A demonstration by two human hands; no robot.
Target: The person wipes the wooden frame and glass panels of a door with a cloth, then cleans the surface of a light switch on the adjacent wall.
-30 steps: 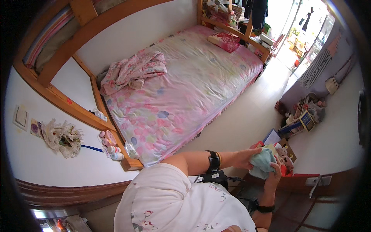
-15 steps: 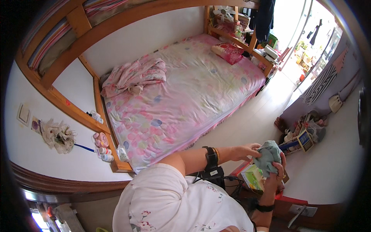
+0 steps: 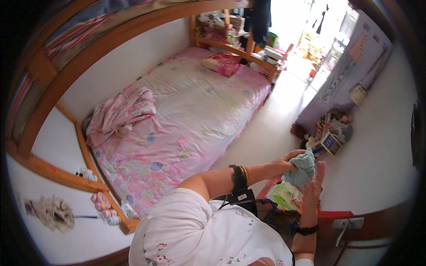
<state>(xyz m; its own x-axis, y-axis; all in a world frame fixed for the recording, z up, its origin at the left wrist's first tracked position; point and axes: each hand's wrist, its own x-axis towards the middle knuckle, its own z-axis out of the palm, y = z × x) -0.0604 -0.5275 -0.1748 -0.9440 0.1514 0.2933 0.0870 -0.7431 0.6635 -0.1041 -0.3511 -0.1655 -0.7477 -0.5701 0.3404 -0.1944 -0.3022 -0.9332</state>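
A crumpled pale blue-green cloth (image 3: 302, 167) is bunched in front of me, above a low surface by the wall. My left hand (image 3: 286, 163) is closed on the cloth's left side, thumb and fingers gripping it. Beside the cloth's right edge, my right hand (image 3: 314, 188) is open, its fingers stretched upward. Whether the right fingertips touch the cloth I cannot tell. Beneath both hands stands a green and white box (image 3: 285, 195).
A bunk bed with a pink floral sheet (image 3: 177, 124) fills the left side. Several bottles (image 3: 111, 217) stand by its corner post. Stacked items (image 3: 326, 137) crowd the right wall, and a white socket (image 3: 348, 223) is near my right forearm.
My right hand has let go of the cloth and opened its fingers. My left hand now grips the cloth alone. The whole view has turned, shifting the bed leftward.
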